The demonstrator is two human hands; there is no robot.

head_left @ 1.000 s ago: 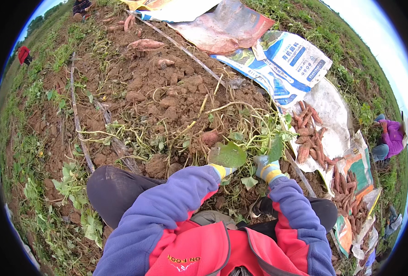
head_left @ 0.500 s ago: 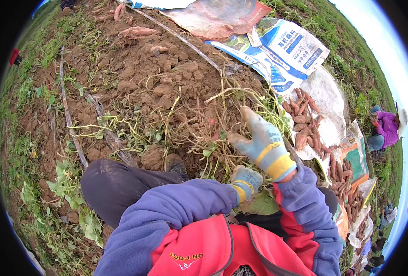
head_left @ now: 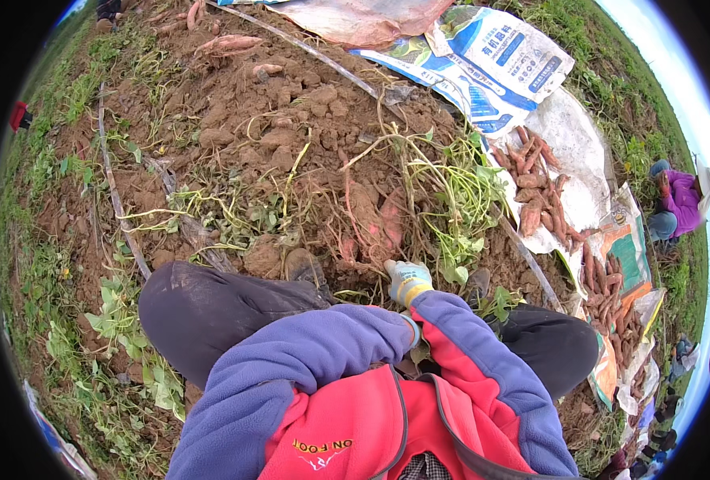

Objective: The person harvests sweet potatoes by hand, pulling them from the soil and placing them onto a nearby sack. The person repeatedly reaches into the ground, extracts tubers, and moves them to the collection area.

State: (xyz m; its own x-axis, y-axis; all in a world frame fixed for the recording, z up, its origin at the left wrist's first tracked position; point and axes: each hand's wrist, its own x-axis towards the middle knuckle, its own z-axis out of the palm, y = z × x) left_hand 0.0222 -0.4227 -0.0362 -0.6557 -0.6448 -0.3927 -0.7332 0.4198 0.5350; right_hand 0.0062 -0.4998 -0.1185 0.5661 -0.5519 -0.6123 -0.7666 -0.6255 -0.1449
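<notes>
A cluster of reddish sweet potatoes lies half buried in brown soil, with thin roots and vine stems around it. At the near edge of this cluster is my right hand, in a light blue glove with a yellow band. Its fingers are closed at the end of a thin root. My left hand is almost wholly covered by the right sleeve; only a bit of glove cuff shows, and its fingers are hidden. Green leafy vines spread just right of the cluster.
Dug sweet potatoes lie in piles on white sacks along the right. A blue and white printed sack is at the far right. A crouching person in purple is beyond. My shoe stands left of the cluster.
My right hand has come down and left from above the vines to the cluster, its fingers now closed. The sweet potatoes show more, and the vines lie further right. My left hand has become hidden.
</notes>
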